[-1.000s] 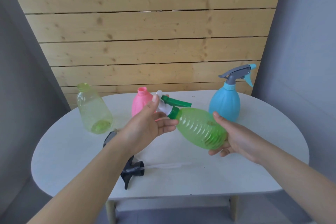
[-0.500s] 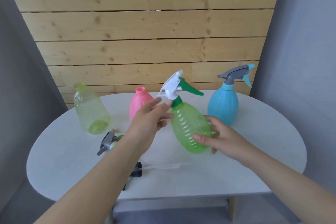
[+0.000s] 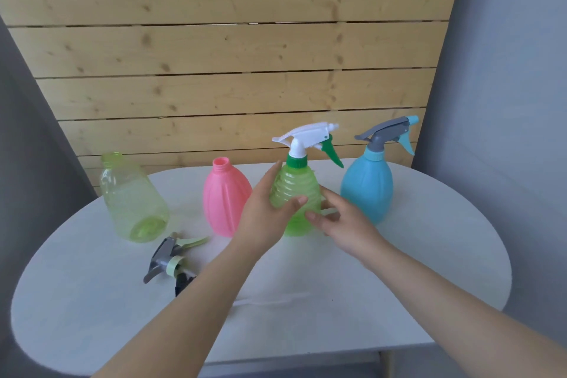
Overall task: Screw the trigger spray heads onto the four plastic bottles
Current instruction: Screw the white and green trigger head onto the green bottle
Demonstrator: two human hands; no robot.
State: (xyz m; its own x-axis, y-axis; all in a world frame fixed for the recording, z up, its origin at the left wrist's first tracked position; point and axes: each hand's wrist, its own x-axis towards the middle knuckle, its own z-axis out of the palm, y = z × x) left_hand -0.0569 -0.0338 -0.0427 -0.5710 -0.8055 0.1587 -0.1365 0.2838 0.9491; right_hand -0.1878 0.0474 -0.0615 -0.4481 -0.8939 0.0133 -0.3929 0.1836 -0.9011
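The scene was lit softly and evenly by diffuse daylight. Only faint shadows were cast on the white table [image 3: 429,255]. No glare was seen. Slight softness was noted throughout, and the wooden planks [image 3: 214,49] were bowed by wide-angle distortion towards the frame's edges.

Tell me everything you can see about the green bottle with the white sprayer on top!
The green bottle is see-through, ribbed plastic, wide below and narrow at the neck. A dark green collar joins it to a white spray head with a green trigger pointing right. It stands upright on the white table, between the pink bottle and the blue bottle. The left hand and the right hand both touch its sides.
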